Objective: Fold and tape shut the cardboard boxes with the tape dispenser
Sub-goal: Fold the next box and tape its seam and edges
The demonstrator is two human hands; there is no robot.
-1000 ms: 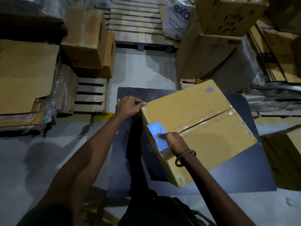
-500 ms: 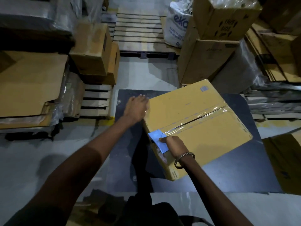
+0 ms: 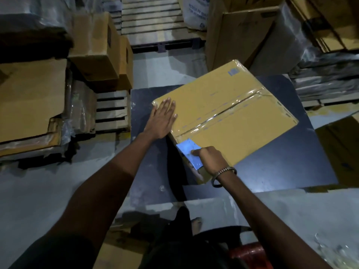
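Head view: cardboard box seam already taped; left hand presses flat-fingered, right hand pinches what looks like a blue scraper, smoothing the tape end.

Two hands: the left hand and the right hand. One taped box on one dark mat. One blue card. One bracelet. Two stacked boxes at left. Two pallets: one far, one left.
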